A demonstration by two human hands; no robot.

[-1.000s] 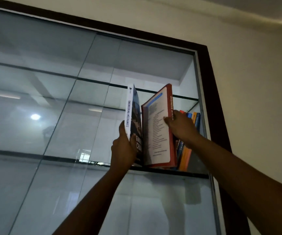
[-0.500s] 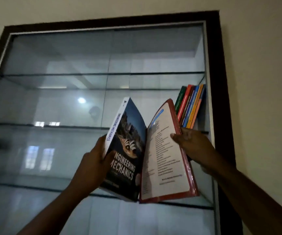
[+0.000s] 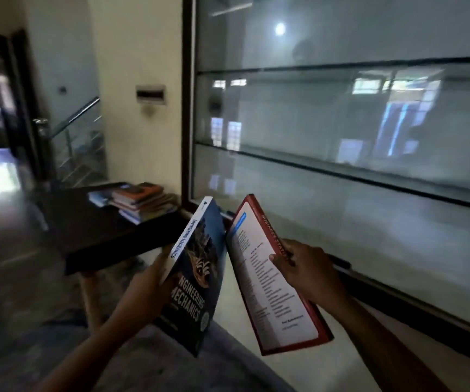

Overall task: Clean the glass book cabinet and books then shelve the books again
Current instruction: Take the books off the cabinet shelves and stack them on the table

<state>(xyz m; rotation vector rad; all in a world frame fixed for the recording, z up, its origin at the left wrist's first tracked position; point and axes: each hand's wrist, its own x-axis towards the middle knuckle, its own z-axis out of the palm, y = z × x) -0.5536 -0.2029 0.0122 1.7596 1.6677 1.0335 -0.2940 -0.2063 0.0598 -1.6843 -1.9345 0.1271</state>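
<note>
Books fill both hands as I watch from the head camera. The left hand (image 3: pixel 143 292) grips the blue Engineering Mechanics book (image 3: pixel 197 278) along its spine side. Its thumb lies on the front cover and its fingers are curled round behind, out of my sight. The book stands nearly upright, tilted a little, with the cover towards me.

The right hand (image 3: pixel 307 273) holds the red book (image 3: pixel 270 292). Its thumb presses on the white printed face and its fingers wrap round the red spine. This book leans with its top towards the blue one. The two come very close at their upper edges, and I cannot tell whether they touch.

Both books are held low, in front of the glass cabinet (image 3: pixel 341 123), which fills the right side of the view. Its dark frame (image 3: pixel 187 108) runs upright behind the books. Glass shelves (image 3: pixel 341 168) cross it, and the glass reflects bright windows and a round light.

To the left stands a dark bench (image 3: pixel 92 230), well apart from the hands. A stack of books (image 3: pixel 140 200) lies flat at its far right corner, just beside the cabinet frame. Behind the bench I can make out a stair railing (image 3: pixel 72 114), blurred.
</note>
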